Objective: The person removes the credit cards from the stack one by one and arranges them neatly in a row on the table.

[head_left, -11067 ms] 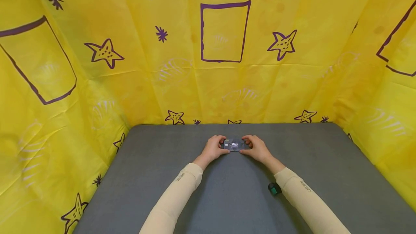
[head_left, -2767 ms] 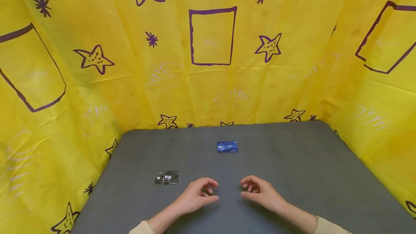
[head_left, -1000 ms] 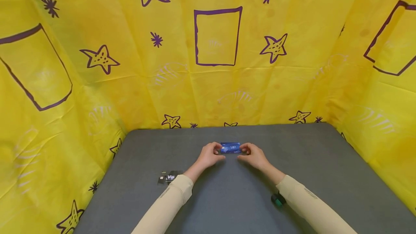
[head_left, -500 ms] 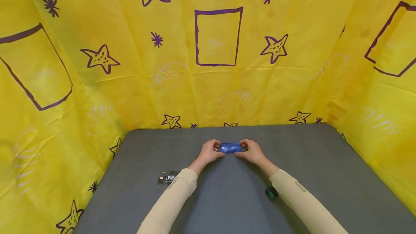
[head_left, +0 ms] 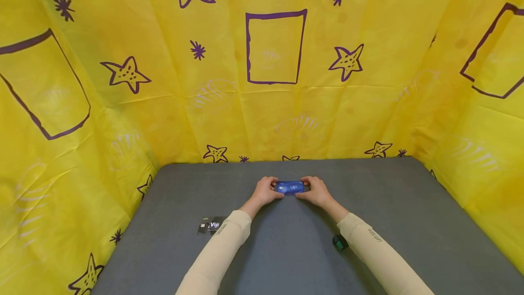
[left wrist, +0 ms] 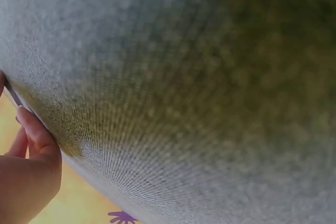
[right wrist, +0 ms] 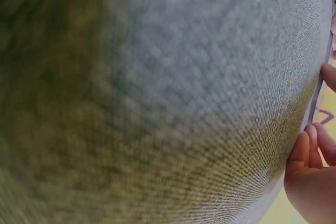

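Observation:
A blue card (head_left: 290,188) printed "VIP" sits in the head view near the far side of the grey table. At its left end my left hand (head_left: 264,191) pinches it between thumb and fingers. The right end is pinched the same way by my right hand (head_left: 319,193). Parts of the card's ends are hidden behind the fingers. A black card (head_left: 203,227) marked "Vip" lies flat to the left, partly covered by the left sleeve. The left wrist view catches some fingers (left wrist: 39,135) at its left edge; the right wrist view has fingers (right wrist: 302,153) at its right edge.
The grey table (head_left: 376,195) runs up to yellow cloth walls (head_left: 270,117) with purple drawings at the back and both sides. A small black and green device (head_left: 339,242) shows beside the right sleeve (head_left: 368,240).
Earlier both hands held the black card; it now lies at the left. The hands came back near the body, then reached out to the blue card, and the thumbs closed on its near edge.

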Demonstrator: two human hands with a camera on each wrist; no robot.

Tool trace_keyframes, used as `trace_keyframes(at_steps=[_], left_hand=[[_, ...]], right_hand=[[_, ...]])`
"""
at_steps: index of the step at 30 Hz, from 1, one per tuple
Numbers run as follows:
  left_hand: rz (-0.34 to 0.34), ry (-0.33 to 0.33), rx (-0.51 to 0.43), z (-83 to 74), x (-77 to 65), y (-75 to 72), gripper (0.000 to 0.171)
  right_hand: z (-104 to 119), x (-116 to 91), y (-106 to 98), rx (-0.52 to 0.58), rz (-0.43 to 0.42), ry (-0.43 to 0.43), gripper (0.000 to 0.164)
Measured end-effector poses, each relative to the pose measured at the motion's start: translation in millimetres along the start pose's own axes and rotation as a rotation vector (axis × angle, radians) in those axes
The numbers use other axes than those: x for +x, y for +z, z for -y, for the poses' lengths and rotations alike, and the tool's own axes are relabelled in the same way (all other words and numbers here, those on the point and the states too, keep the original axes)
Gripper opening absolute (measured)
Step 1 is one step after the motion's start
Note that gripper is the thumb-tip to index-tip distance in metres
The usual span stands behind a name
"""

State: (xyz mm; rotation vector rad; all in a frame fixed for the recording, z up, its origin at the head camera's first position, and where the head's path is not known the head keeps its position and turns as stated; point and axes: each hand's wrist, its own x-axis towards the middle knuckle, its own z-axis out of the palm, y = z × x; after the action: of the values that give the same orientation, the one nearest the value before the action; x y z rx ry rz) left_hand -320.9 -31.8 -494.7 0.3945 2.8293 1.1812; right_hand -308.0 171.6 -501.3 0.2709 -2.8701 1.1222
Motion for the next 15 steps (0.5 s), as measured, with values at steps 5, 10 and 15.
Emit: trace_keyframes(at_steps=[5, 10, 15], left_hand=[[0.034, -0.014, 0.012, -2.0, 1.6, -2.1, 0.054], [0.056, -0.021, 0.021, -1.9, 2.4, -2.6, 0.054], [0.069, -0.026, 0.017, -0.7, 3.8, -2.7, 0.053]], right_hand=[[-3.2, 1.1, 0.5, -0.006, 0.007, -0.015, 0.054], [-4.9, 1.2, 0.2, -0.002, 0.015, -0.015, 0.053], [-6.2, 1.0, -0.1, 0.0, 0.017, -0.02, 0.053]])
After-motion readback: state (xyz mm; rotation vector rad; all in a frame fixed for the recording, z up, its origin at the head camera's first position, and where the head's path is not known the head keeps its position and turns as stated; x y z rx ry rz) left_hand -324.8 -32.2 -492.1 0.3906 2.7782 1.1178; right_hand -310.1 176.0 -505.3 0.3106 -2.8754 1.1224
